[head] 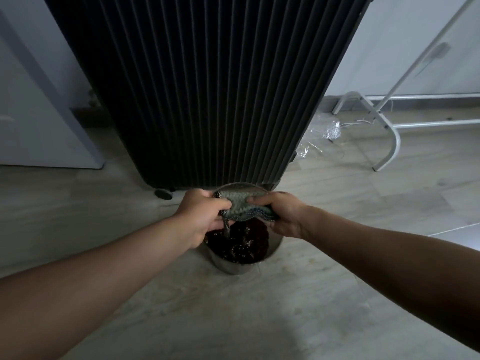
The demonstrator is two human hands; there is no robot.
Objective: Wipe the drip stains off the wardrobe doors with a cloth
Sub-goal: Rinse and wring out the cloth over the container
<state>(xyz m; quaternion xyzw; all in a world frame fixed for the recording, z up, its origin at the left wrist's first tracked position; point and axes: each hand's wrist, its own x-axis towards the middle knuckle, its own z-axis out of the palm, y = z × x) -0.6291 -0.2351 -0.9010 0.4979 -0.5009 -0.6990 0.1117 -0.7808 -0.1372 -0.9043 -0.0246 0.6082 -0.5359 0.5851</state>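
A grey-green textured cloth [240,205] is bunched between both hands, with one corner hanging down into a steel bucket [242,263] of dark water on the floor. My left hand [204,216] grips the cloth's left end and my right hand [281,215] grips its right end, both just above the bucket. Directly behind the bucket stands the tall black ribbed wardrobe [207,87], set on small wheels. No drip stains can be made out on its dark front.
A white door or cabinet [39,120] stands at the left. A white metal rack frame [384,120] stands at the right, with crumpled clear plastic [319,136] on the floor beside the wardrobe. The floor is pale wood-look tile.
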